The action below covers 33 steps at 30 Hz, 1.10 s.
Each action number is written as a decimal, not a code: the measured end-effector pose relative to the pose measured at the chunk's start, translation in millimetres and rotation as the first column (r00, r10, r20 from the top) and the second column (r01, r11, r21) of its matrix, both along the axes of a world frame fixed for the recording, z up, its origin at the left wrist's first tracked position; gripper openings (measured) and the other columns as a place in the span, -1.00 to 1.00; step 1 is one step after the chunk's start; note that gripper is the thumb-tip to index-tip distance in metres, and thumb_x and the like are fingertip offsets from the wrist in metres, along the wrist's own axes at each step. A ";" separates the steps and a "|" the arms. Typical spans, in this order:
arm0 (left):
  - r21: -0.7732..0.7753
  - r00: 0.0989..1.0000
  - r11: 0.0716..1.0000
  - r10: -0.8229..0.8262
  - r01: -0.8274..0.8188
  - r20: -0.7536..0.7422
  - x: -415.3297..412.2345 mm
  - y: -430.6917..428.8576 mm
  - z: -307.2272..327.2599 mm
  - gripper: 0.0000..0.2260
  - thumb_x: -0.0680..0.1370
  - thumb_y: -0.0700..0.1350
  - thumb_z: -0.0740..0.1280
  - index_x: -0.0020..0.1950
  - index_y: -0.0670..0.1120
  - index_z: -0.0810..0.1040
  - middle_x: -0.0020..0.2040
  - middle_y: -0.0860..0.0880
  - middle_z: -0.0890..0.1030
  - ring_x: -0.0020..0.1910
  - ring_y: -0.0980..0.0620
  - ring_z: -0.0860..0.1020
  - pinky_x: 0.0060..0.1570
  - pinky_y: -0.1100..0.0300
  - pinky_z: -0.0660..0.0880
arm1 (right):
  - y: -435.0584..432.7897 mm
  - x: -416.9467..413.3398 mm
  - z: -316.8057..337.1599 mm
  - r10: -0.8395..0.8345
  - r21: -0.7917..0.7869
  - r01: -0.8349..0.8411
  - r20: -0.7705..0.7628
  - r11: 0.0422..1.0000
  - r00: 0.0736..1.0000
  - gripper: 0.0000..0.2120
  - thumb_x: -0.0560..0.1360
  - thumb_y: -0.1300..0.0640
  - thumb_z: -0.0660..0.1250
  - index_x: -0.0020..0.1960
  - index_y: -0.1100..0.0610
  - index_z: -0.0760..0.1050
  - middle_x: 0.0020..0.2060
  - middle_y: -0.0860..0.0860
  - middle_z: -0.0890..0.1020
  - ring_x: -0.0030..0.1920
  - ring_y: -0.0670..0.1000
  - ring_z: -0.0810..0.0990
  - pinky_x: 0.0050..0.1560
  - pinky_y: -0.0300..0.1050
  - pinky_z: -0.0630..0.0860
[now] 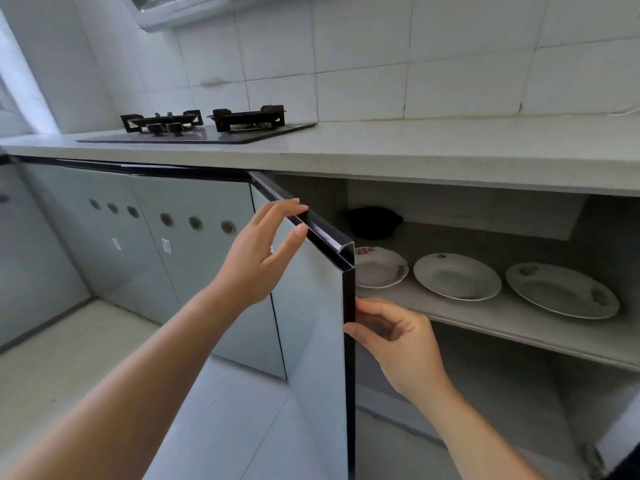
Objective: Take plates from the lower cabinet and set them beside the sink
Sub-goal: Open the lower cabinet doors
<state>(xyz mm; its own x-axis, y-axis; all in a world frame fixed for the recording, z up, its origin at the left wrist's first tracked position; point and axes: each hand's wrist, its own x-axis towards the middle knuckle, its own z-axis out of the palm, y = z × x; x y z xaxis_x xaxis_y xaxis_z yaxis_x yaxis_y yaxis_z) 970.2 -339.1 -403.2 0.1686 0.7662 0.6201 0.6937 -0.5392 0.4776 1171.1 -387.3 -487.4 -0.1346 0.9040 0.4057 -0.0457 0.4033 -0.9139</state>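
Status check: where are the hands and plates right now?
Left hand on door top edge, right hand on its side edge. Three plates on shelf, untouched. Door hides part of the leftmost.

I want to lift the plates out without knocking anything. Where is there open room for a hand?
Free: the bare shelf front before the three white plates, and the grey countertop right of the black gas hob. Crowded: the left end, where the open grey cabinet door hides part of the leftmost plate, with the black pot behind.
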 end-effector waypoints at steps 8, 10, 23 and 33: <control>-0.059 0.999 0.998 0.003 0.000 0.036 -26.4 -27.6 1.8 -0.51 0.49 0.26 0.00 0.35 0.11 0.34 0.39 0.16 0.36 0.29 0.40 0.28 0.10 0.67 0.18 | -11.9 -44.9 -10.7 0.115 0.014 -0.114 -0.131 0.993 0.985 -0.55 0.28 0.40 0.43 -0.05 -0.12 0.64 -0.05 -0.11 0.69 -0.03 -0.06 0.67 0.00 -0.28 0.56; -0.065 0.999 0.998 0.005 -0.002 0.043 -36.5 -40.4 4.2 -0.54 0.50 0.24 0.01 0.32 0.13 0.36 0.36 0.16 0.39 0.30 0.36 0.31 0.13 0.65 0.19 | -13.8 -58.7 -16.1 0.134 0.017 -0.133 -0.155 0.991 0.979 -0.49 0.27 0.42 0.44 -0.04 -0.17 0.64 -0.02 -0.09 0.68 -0.02 -0.03 0.67 0.03 -0.23 0.56; -0.069 0.991 0.991 0.118 -0.114 0.070 -107.8 -99.9 9.1 -0.57 0.53 0.16 0.05 0.30 0.03 0.44 0.26 0.11 0.50 0.27 0.28 0.42 0.16 0.49 0.33 | -30.0 -157.3 -17.5 0.281 0.034 -0.279 -0.129 0.960 0.951 -0.43 0.29 0.39 0.47 0.07 -0.22 0.58 -0.05 -0.11 0.66 -0.04 -0.08 0.66 0.01 -0.26 0.56; -0.060 0.947 0.958 0.288 -0.282 0.141 -163.3 -108.9 4.8 -0.71 0.59 -0.11 0.17 0.30 -0.01 0.46 0.17 0.10 0.53 0.16 0.24 0.50 0.01 0.43 0.47 | -30.4 -236.2 -9.4 0.312 0.077 -0.309 -0.031 0.948 0.950 -0.59 0.36 0.32 0.46 0.10 -0.06 0.58 -0.04 -0.14 0.64 0.00 -0.14 0.61 -0.02 -0.34 0.54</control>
